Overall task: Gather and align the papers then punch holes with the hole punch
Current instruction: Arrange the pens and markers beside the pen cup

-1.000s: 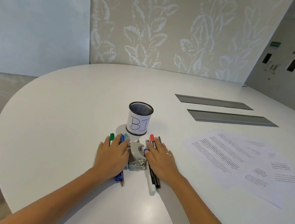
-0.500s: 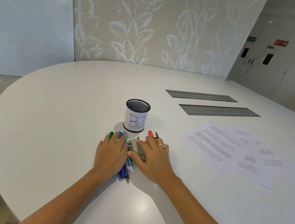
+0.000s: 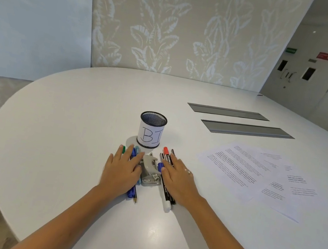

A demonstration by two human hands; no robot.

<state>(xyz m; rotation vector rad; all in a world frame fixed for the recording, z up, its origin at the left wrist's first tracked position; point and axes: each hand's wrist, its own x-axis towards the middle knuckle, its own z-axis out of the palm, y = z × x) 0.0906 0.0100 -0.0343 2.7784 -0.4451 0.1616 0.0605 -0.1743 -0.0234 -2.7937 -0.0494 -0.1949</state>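
A small grey metal hole punch lies on the white table between my two hands. My left hand rests flat, fingers spread, on a bunch of pens left of the punch. My right hand rests flat on markers to its right and wears a ring. Neither hand grips anything. Several printed white papers lie spread and overlapping, unaligned, on the table to the right, apart from both hands.
A black mesh pen cup labelled "BI" stands just behind the punch. Pens and a pencil lie under my left hand, markers under my right. Two grey cable hatches sit in the table beyond the papers.
My right hand, which lay over the hole punch half a second ago, has moved back right onto the markers, uncovering the punch. The left hand has stayed on the pens.
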